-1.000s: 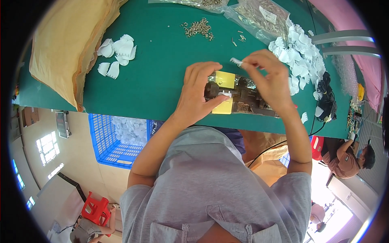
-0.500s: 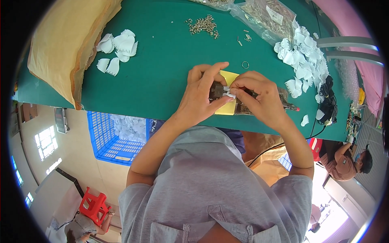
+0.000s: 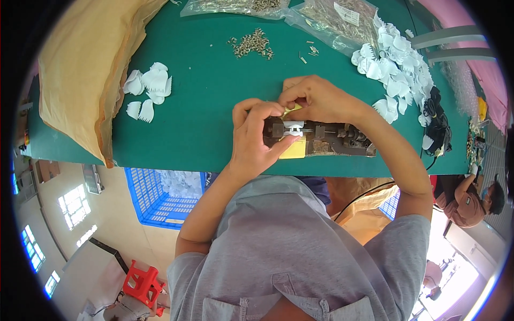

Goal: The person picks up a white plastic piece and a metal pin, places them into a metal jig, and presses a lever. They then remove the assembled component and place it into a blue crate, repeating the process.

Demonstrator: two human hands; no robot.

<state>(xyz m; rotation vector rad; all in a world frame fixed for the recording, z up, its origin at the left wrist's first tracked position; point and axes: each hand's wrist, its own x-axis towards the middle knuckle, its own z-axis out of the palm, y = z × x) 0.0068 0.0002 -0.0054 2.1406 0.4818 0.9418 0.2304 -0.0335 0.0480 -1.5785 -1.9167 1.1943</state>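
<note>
Both hands are in tight over the small dark metal jig (image 3: 326, 138) at the near edge of the green bench (image 3: 203, 107). The left hand (image 3: 256, 140) curls around the jig's left end, thumb and forefinger pinched down on a small white plastic piece (image 3: 292, 128) seated on top of it, which looks like a way to keep the piece square in its slot. The right hand (image 3: 316, 99) comes in from behind, fingertips closed on the same spot, with a sliver of yellow showing under them; I can't tell exactly what it grips. A yellow block (image 3: 295, 150) sits under the jig's front, apparently propping it.

Supplies are laid within reach. A heap of white fan-shaped plastic parts (image 3: 399, 59) lies to the right, well placed for the right hand to pick from. A smaller cluster of the same white parts (image 3: 147, 91) sits apart on the left. A scatter of little metal pins (image 3: 251, 43) rests beyond the hands.

At the far edge lie two clear plastic bags of metal parts (image 3: 332, 18), the right one carrying a small white rectangular label. A large tan paper sack (image 3: 85, 69) drapes over the bench's left end. Below the bench, a blue plastic crate (image 3: 152, 198) holds more white parts. A black cable (image 3: 436, 120) coils at the right.
</note>
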